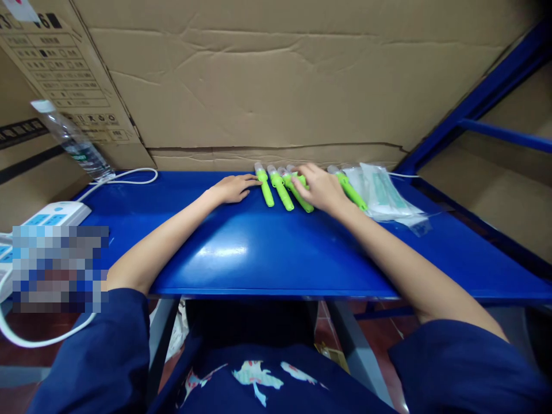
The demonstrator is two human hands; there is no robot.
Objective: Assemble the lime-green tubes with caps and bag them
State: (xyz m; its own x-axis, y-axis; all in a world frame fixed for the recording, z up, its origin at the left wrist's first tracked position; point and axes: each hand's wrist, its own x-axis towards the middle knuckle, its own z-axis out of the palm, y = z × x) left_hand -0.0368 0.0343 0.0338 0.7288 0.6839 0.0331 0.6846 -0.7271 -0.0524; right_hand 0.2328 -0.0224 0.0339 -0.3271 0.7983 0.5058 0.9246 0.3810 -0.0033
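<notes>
Green tubes point(280, 188) lie rowed on the table point(241, 253), our left hand point(233, 188) flat against them, right hand point(319, 187) resting atop, both grips apart; clear packets point(383, 195) alongside.

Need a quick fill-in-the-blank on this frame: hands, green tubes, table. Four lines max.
1. The green tubes lie in a row on a ___ table.
2. The right hand rests on the tubes; the left hand lies flat just to the ___ of the row.
3. The clear plastic packets lie to the ___ of the right hand.
4. The boxes behind the table are made of ___.

Missing words: blue; left; right; cardboard.
</notes>
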